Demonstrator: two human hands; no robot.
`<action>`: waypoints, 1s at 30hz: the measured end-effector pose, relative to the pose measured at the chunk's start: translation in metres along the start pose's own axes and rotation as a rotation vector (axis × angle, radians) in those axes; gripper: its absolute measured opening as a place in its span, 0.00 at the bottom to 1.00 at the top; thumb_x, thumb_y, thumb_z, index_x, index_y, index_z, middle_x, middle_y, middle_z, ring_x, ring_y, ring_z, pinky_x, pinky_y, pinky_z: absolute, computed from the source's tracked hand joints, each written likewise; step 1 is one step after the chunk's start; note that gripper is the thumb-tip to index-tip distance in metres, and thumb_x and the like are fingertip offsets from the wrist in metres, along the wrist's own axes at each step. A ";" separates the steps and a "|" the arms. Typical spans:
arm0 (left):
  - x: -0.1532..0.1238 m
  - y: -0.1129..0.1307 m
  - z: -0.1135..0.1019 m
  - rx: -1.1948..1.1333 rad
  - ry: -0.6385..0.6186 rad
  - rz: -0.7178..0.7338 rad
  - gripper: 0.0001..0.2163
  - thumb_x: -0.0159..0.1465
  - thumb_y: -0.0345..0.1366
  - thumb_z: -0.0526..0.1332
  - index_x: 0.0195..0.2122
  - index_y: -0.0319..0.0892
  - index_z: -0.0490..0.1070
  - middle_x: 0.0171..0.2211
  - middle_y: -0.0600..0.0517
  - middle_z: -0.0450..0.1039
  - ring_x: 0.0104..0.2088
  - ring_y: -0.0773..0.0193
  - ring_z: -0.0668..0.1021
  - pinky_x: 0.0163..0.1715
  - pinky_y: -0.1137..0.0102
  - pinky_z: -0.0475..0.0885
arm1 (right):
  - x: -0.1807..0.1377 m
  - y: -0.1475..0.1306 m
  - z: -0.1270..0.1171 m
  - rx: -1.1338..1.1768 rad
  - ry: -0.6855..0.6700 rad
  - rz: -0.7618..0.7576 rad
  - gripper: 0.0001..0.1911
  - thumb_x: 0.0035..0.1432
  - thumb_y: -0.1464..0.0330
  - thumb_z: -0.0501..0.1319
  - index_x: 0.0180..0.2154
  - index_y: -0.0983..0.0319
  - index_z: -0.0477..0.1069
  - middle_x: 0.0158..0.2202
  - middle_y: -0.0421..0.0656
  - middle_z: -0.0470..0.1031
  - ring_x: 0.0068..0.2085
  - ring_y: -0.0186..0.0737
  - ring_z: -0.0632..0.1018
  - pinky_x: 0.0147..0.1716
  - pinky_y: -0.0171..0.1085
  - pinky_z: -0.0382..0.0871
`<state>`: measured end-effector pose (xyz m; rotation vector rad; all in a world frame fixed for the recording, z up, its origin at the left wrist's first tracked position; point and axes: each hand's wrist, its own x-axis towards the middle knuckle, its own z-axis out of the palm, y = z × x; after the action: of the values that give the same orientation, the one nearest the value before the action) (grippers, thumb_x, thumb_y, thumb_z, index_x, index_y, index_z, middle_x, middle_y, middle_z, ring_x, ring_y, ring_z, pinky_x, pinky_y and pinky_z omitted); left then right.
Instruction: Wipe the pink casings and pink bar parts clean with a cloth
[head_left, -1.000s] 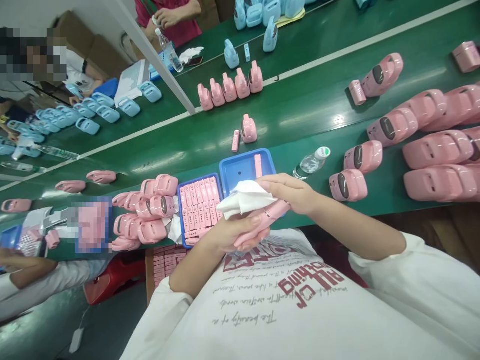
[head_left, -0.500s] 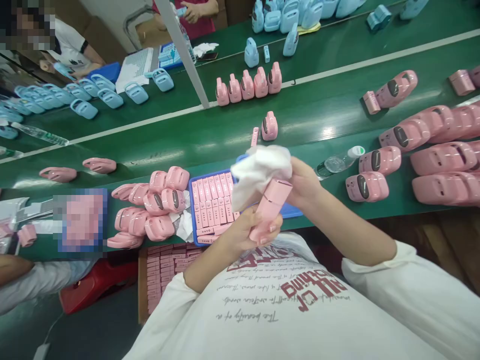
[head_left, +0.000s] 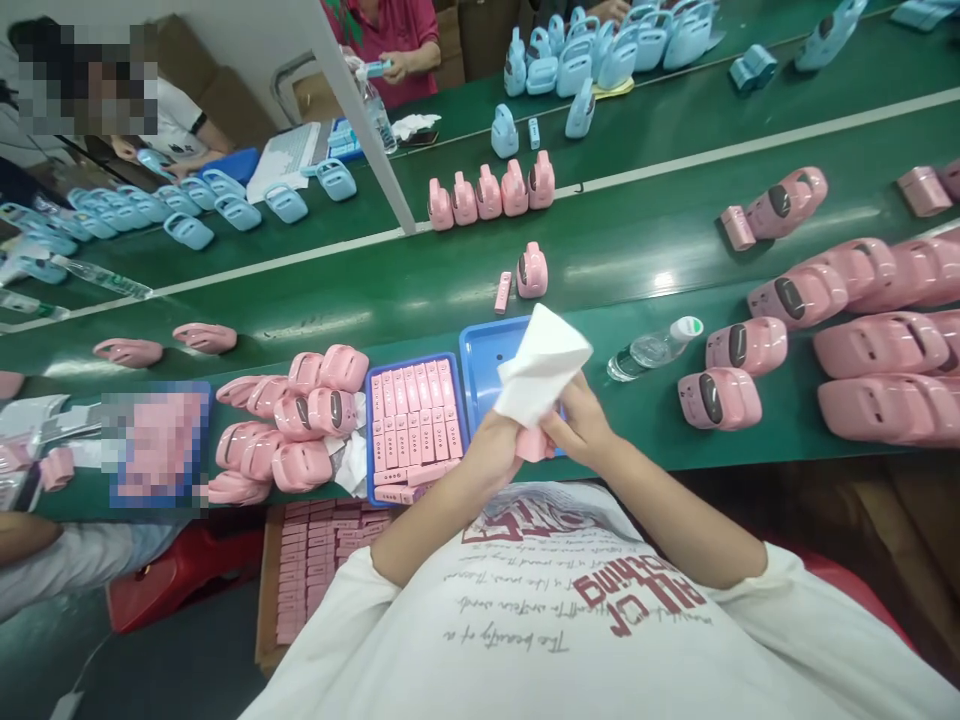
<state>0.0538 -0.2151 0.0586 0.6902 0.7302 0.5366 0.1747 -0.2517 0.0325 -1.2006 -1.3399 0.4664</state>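
My left hand [head_left: 493,450] is closed around a pink plastic piece [head_left: 532,444], which is mostly hidden; only its lower end shows. A white cloth or tissue [head_left: 545,362] drapes over the piece and over part of my left fingers. My right hand [head_left: 580,420] is closed on the cloth from the right, its fingertips near the pink end. Both hands meet in front of my shirt, above the near edge of a blue tray [head_left: 480,350]. Beside it on the left, another blue tray [head_left: 370,430] holds rows of small pink parts [head_left: 420,430].
Pink housings with handles cluster left [head_left: 304,465] and right [head_left: 874,345] on the green bench. A clear bottle [head_left: 649,352] lies to the right. One pink housing [head_left: 532,272] stands beyond the trays. Across the bench are blue housings [head_left: 577,65] and co-workers.
The cloth has shifted over the pink piece, covering most of it. My right hand has come down and left, closer to my left hand. The view has tilted slightly.
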 end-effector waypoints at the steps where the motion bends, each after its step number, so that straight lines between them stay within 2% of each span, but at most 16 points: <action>1: 0.006 -0.002 0.002 -0.004 0.046 0.017 0.14 0.55 0.48 0.65 0.29 0.41 0.70 0.20 0.55 0.66 0.20 0.69 0.69 0.21 0.72 0.64 | -0.003 0.004 0.003 -0.044 -0.024 -0.033 0.16 0.59 0.58 0.54 0.42 0.61 0.73 0.42 0.51 0.74 0.46 0.48 0.75 0.46 0.47 0.72; 3: 0.020 -0.004 0.005 -0.022 0.112 0.055 0.17 0.58 0.52 0.60 0.29 0.41 0.71 0.19 0.55 0.66 0.21 0.68 0.70 0.21 0.73 0.63 | -0.011 0.013 0.010 -0.078 -0.010 -0.041 0.16 0.62 0.61 0.50 0.42 0.60 0.72 0.40 0.50 0.74 0.43 0.45 0.76 0.43 0.45 0.73; 6: 0.040 -0.003 0.004 -0.012 0.172 0.065 0.26 0.60 0.61 0.51 0.32 0.41 0.73 0.18 0.53 0.68 0.22 0.66 0.72 0.21 0.73 0.63 | -0.029 0.023 0.020 -0.053 0.066 0.021 0.13 0.61 0.63 0.51 0.35 0.59 0.73 0.34 0.47 0.76 0.37 0.44 0.77 0.38 0.43 0.74; 11: 0.070 0.001 -0.003 0.048 0.155 -0.007 0.33 0.57 0.64 0.52 0.43 0.36 0.74 0.25 0.49 0.74 0.28 0.64 0.77 0.25 0.74 0.67 | -0.042 0.029 0.021 0.005 0.197 0.192 0.10 0.56 0.65 0.57 0.29 0.59 0.75 0.25 0.43 0.76 0.28 0.40 0.75 0.30 0.39 0.72; 13: 0.079 0.003 -0.008 0.051 0.138 0.008 0.34 0.57 0.64 0.52 0.47 0.36 0.71 0.23 0.51 0.73 0.23 0.66 0.75 0.22 0.74 0.66 | -0.035 0.035 0.013 0.123 0.261 0.302 0.08 0.56 0.65 0.58 0.30 0.59 0.75 0.25 0.42 0.76 0.27 0.39 0.75 0.28 0.38 0.71; 16: 0.089 0.007 -0.017 0.083 0.123 0.061 0.33 0.55 0.64 0.54 0.48 0.38 0.67 0.19 0.57 0.68 0.15 0.70 0.70 0.15 0.74 0.63 | -0.020 0.055 -0.010 0.484 0.403 0.498 0.09 0.54 0.62 0.58 0.31 0.59 0.74 0.25 0.40 0.76 0.26 0.39 0.75 0.25 0.38 0.71; 18: 0.092 0.011 -0.023 0.123 0.119 0.114 0.32 0.53 0.65 0.57 0.45 0.40 0.65 0.19 0.58 0.68 0.14 0.69 0.70 0.14 0.74 0.64 | -0.013 0.072 -0.032 0.654 0.406 0.564 0.12 0.54 0.58 0.57 0.28 0.58 0.72 0.22 0.40 0.73 0.23 0.40 0.74 0.21 0.39 0.70; 19: 0.093 0.013 -0.025 0.143 0.119 0.139 0.31 0.52 0.65 0.57 0.42 0.40 0.64 0.20 0.57 0.70 0.15 0.68 0.72 0.14 0.74 0.65 | -0.012 0.079 -0.045 0.662 0.364 0.573 0.14 0.54 0.57 0.56 0.25 0.58 0.71 0.19 0.39 0.71 0.20 0.39 0.73 0.19 0.39 0.68; 22: 0.095 0.017 -0.028 0.192 0.130 0.186 0.29 0.52 0.64 0.57 0.37 0.40 0.63 0.21 0.54 0.72 0.17 0.68 0.74 0.16 0.74 0.67 | -0.019 0.094 -0.094 0.439 0.167 0.556 0.18 0.57 0.56 0.52 0.20 0.54 0.68 0.13 0.39 0.62 0.13 0.36 0.64 0.11 0.36 0.58; 24: 0.095 0.018 -0.029 0.210 0.151 0.196 0.28 0.54 0.63 0.57 0.38 0.40 0.64 0.23 0.54 0.72 0.18 0.68 0.74 0.16 0.74 0.67 | -0.031 0.097 -0.132 0.325 0.107 0.554 0.12 0.52 0.58 0.60 0.20 0.52 0.70 0.11 0.39 0.60 0.11 0.33 0.60 0.09 0.35 0.48; 26: 0.095 0.017 -0.030 0.219 0.176 0.199 0.27 0.55 0.61 0.57 0.40 0.39 0.65 0.24 0.54 0.73 0.18 0.69 0.74 0.17 0.75 0.68 | -0.049 0.099 -0.169 0.147 0.047 0.599 0.03 0.46 0.65 0.66 0.23 0.53 0.74 0.16 0.43 0.67 0.13 0.33 0.64 0.10 0.37 0.45; 27: 0.096 0.016 -0.030 0.223 0.186 0.199 0.27 0.56 0.61 0.57 0.41 0.39 0.65 0.25 0.53 0.73 0.19 0.69 0.74 0.18 0.75 0.68 | -0.059 0.100 -0.184 -0.158 0.029 0.652 0.04 0.44 0.66 0.67 0.22 0.51 0.73 0.16 0.43 0.66 0.13 0.32 0.64 0.11 0.37 0.46; 28: 0.096 0.015 -0.030 0.227 0.195 0.201 0.27 0.57 0.60 0.56 0.40 0.39 0.65 0.25 0.53 0.73 0.19 0.69 0.74 0.18 0.75 0.68 | -0.069 0.102 -0.196 -0.472 0.126 0.706 0.08 0.43 0.65 0.66 0.18 0.51 0.69 0.13 0.42 0.61 0.11 0.31 0.59 0.12 0.37 0.44; 29: 0.096 0.015 -0.030 0.229 0.201 0.202 0.26 0.58 0.60 0.56 0.40 0.39 0.65 0.26 0.52 0.73 0.20 0.69 0.74 0.18 0.74 0.68 | -0.079 0.103 -0.205 -0.735 0.192 0.799 0.10 0.41 0.64 0.66 0.16 0.51 0.66 0.13 0.41 0.58 0.11 0.33 0.59 0.12 0.38 0.44; 30: 0.095 0.014 -0.030 0.229 0.204 0.202 0.26 0.58 0.59 0.56 0.41 0.38 0.65 0.26 0.52 0.73 0.20 0.68 0.74 0.19 0.74 0.68 | -0.088 0.104 -0.210 -0.944 0.238 0.888 0.09 0.40 0.63 0.66 0.19 0.51 0.66 0.16 0.43 0.60 0.14 0.39 0.64 0.14 0.39 0.47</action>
<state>0.0888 -0.1326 0.0126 0.9381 0.9283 0.7226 0.3785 -0.3665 -0.0561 -2.5682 -0.7308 0.2621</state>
